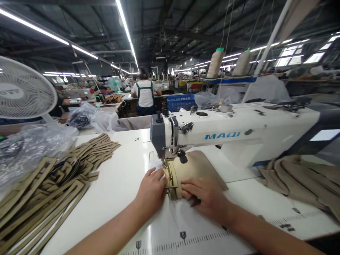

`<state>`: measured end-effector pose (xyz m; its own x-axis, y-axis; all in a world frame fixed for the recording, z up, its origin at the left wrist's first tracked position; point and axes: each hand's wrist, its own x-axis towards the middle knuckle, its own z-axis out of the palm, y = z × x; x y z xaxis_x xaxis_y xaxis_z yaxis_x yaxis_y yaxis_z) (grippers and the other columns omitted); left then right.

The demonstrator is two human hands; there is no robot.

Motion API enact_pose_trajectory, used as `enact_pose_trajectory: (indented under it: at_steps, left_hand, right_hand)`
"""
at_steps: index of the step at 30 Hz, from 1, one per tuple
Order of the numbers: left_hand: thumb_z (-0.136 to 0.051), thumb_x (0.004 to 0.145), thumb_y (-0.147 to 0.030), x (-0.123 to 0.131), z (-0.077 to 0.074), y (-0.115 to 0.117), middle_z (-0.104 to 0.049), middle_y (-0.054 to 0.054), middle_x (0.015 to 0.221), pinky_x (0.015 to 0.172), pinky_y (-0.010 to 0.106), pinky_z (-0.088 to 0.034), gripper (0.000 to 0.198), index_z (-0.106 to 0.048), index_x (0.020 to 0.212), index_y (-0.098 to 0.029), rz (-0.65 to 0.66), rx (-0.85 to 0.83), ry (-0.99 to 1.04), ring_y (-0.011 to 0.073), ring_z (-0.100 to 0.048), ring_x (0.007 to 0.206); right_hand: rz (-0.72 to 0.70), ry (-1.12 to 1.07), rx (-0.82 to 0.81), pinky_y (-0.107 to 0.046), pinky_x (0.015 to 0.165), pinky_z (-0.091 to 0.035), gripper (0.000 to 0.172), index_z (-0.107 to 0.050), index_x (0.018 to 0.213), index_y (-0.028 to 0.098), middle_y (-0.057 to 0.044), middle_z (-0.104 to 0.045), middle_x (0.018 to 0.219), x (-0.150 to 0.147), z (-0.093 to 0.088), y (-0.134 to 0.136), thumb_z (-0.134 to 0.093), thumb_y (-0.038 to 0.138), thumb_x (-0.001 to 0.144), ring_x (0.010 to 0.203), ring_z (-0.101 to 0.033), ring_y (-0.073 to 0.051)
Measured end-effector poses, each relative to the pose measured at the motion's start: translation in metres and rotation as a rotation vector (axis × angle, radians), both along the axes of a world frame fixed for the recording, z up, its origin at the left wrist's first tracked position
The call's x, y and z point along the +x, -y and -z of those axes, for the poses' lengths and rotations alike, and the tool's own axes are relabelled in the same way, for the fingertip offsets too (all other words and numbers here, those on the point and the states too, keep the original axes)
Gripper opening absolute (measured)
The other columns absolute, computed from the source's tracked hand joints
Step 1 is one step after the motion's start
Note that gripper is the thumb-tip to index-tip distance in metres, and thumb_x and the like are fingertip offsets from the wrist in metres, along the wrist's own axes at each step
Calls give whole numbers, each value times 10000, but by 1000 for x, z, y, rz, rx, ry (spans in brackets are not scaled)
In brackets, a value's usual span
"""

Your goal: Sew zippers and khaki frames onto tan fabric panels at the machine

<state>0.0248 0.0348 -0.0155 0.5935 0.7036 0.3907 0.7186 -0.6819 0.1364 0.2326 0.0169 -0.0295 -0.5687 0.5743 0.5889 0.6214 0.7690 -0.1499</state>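
Observation:
A tan fabric panel (199, 168) with a brass-coloured zipper (170, 173) along its left part lies under the needle and presser foot (165, 162) of a white sewing machine (233, 124). My left hand (152, 186) is closed at the panel's left edge, its fingertips beside the zipper. At the panel's front, right of the zipper, my right hand (208, 198) grips the fabric with bent fingers. Something small and dark (195, 202) shows beneath those fingers; I cannot make out what it is.
Many tan strips (61, 184) are heaped on the left, near clear plastic bags (34, 152) and a white fan (23, 88). Brown fabric pieces (297, 180) lie at the right. Thread cones (215, 63) stand behind the machine. Beyond are a blue crate (180, 102) and another person (145, 94).

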Motion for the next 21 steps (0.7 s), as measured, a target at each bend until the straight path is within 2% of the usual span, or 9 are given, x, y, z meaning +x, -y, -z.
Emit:
enact_pose_trajectory:
  at_steps: [4, 9, 17, 21]
  left_hand:
    - [-498, 794, -84, -2, -6, -2, -682, 31, 860, 876, 351, -453, 176, -624, 845, -195, 1, -83, 77, 186, -637, 841]
    - [-492, 845, -111, -6, -8, -3, -692, 13, 834, 764, 273, -468, 171, -630, 887, -203, -4, -134, 161, 170, -637, 798]
    - [-505, 855, -137, -5, 1, -2, -699, 29, 865, 772, 291, -474, 150, -631, 903, -202, -40, -112, 206, 186, -643, 822]
    - [-453, 882, -143, -5, 1, -1, -692, 30, 828, 740, 295, -493, 163, -609, 898, -192, -35, -91, 198, 184, -650, 787]
  right_hand:
    - [-39, 24, 159, -309, 539, -463, 235, -601, 1068, 109, -112, -652, 1081, -3, 3, 21, -452, 177, 899, 703, -640, -192]
    - [-10, 127, 99, -319, 561, -496, 317, -589, 1112, 93, -122, -624, 1140, -12, 3, 17, -457, 129, 826, 734, -651, -205]
    - [-15, 196, 169, -300, 514, -475, 296, -621, 1015, 77, -133, -676, 988, -22, -4, 17, -479, 116, 757, 702, -647, -210]
    - [-4, 195, 237, -316, 518, -466, 286, -615, 997, 50, -160, -663, 1012, -27, -3, 17, -408, 56, 800, 700, -644, -220]
